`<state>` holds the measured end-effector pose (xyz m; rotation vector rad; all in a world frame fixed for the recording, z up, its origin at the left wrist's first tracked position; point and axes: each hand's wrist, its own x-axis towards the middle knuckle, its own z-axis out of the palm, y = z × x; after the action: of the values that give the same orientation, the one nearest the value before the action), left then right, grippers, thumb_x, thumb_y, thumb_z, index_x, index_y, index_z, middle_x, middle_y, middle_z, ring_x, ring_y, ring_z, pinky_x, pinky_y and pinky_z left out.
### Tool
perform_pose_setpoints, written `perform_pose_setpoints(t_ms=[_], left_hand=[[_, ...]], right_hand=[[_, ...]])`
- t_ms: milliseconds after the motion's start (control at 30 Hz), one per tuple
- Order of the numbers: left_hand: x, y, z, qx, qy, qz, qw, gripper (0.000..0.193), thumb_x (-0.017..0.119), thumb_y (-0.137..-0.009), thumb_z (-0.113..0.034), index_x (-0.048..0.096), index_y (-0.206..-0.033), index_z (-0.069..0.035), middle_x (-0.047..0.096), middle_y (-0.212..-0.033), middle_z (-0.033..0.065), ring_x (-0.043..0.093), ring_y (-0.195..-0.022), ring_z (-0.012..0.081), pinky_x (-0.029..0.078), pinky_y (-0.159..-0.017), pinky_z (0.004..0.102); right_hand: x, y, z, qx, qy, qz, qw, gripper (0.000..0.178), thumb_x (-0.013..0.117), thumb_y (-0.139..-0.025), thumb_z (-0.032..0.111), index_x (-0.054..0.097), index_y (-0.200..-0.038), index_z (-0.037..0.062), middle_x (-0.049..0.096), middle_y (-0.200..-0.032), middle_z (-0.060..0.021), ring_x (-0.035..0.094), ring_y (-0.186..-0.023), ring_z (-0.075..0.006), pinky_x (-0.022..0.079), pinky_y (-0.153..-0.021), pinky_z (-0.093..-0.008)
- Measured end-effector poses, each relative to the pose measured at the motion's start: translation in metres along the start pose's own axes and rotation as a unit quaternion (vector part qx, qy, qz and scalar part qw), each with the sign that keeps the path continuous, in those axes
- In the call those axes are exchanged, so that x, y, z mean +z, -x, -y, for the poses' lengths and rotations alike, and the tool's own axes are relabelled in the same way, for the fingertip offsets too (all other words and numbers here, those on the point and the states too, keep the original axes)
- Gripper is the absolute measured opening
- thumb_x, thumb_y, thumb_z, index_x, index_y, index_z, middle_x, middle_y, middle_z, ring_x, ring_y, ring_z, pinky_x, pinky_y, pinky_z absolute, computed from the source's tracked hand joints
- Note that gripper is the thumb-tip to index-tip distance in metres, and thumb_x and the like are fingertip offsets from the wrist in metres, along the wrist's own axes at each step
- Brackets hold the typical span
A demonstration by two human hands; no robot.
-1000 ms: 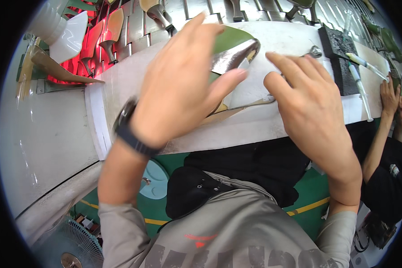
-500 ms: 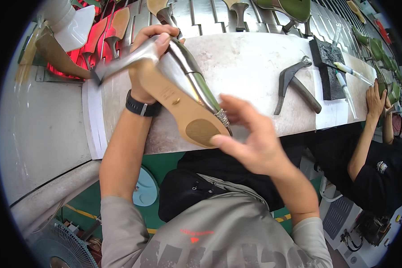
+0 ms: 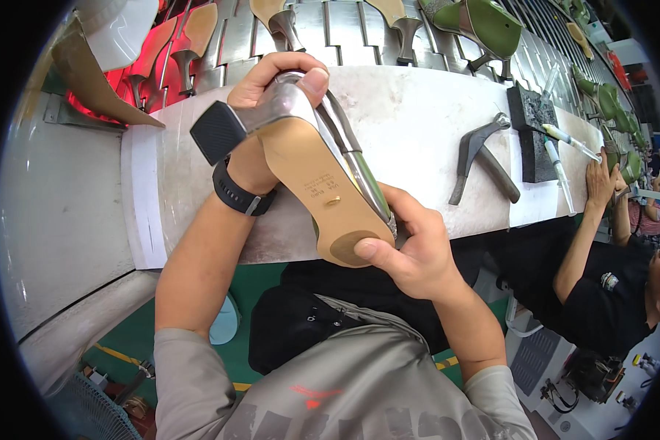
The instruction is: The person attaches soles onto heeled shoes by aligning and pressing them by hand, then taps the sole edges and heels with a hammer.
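A silver high-heeled shoe [image 3: 304, 158] with a tan sole is tilted so its underside faces me, its black-tipped block heel pointing left. Green shows inside along its edge, and a sparkly trim sits near the toe. My left hand [image 3: 275, 81] is wrapped round the heel end, thumb pressed on the silver upper. At the toe, my right hand [image 3: 414, 246] grips the shoe, thumb on the round patch of the sole and fingers behind the far side. A black watch band circles my left wrist.
On the white worktop [image 3: 403, 110] lie a hammer [image 3: 484, 158] and a black block [image 3: 537, 132] with syringes [image 3: 561, 176]. Behind runs a slatted metal conveyor carrying shoes [image 3: 484, 29]. A co-worker's hand [image 3: 601, 183] is at a green shoe on the right. Red light glows at the far left.
My right hand has closed on the toe, where it was apart and blurred before. The shoe has shifted right and nearer, and its heel tip has turned toward me.
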<state>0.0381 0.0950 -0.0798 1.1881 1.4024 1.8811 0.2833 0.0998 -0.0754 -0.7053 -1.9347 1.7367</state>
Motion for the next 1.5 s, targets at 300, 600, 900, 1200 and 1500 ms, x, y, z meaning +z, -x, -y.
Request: perform_pose_setpoints(t_ms=[300, 600, 900, 1200, 1500], left_hand=[[0.008, 0.004, -0.003, -0.003, 0.031, -0.01, 0.999, 0.016, 0.078, -0.096, -0.016, 0.071, -0.105, -0.004, 0.068, -0.089, -0.001, 0.06, -0.079, 0.0054, 0.05, -0.07, 0.0223], [0.027, -0.005, 0.001, 0.1, -0.103, 0.039, 0.989, 0.027, 0.079, -0.086, -0.009, 0.067, -0.108, -0.002, 0.075, -0.093, 0.0043, 0.068, -0.083, 0.0086, 0.054, -0.075, 0.0242], [0.04, -0.012, 0.009, 0.158, -0.184, 0.012, 0.97, 0.027, 0.083, -0.085, -0.014, 0.067, -0.106, -0.006, 0.075, -0.088, 0.0042, 0.069, -0.079, 0.0104, 0.054, -0.071, 0.0265], [0.042, 0.0, -0.014, 0.128, -0.158, 0.14, 0.969, 0.016, 0.073, -0.094, -0.018, 0.071, -0.099, -0.002, 0.069, -0.096, 0.0092, 0.063, -0.089, 0.0205, 0.05, -0.083, 0.0332], [0.038, -0.005, -0.002, -0.017, 0.138, 0.197, 0.97, 0.071, 0.033, -0.115, -0.05, 0.076, -0.097, 0.003, 0.072, -0.1, 0.0108, 0.064, -0.096, 0.0159, 0.05, -0.09, 0.0311]], right_hand=[[0.0, 0.0, 0.014, 0.056, -0.098, 0.019, 0.993, 0.064, 0.075, -0.1, 0.027, 0.051, -0.147, -0.0094, 0.073, -0.12, -0.0151, 0.068, -0.108, -0.0164, 0.054, -0.097, -0.0318], [-0.016, -0.008, 0.026, 0.146, -0.07, 0.019, 0.987, 0.046, 0.074, -0.101, 0.03, 0.065, -0.126, -0.0077, 0.074, -0.104, -0.0077, 0.065, -0.093, -0.0085, 0.054, -0.083, -0.0267], [-0.022, -0.017, 0.036, 0.185, -0.037, 0.005, 0.982, 0.049, 0.081, -0.094, 0.026, 0.064, -0.128, -0.0056, 0.073, -0.105, -0.0072, 0.066, -0.091, -0.0115, 0.055, -0.081, -0.028], [-0.043, -0.045, 0.109, -0.277, 0.441, -0.04, 0.852, 0.041, 0.093, -0.074, 0.01, 0.074, -0.109, 0.0, 0.068, -0.079, -0.0061, 0.06, -0.066, -0.0166, 0.048, -0.06, -0.0275], [-0.033, -0.036, 0.08, -0.424, 0.469, -0.097, 0.768, 0.031, 0.082, -0.072, 0.0, 0.074, -0.101, -0.0062, 0.065, -0.08, -0.0059, 0.062, -0.058, -0.0155, 0.047, -0.048, -0.0275]])
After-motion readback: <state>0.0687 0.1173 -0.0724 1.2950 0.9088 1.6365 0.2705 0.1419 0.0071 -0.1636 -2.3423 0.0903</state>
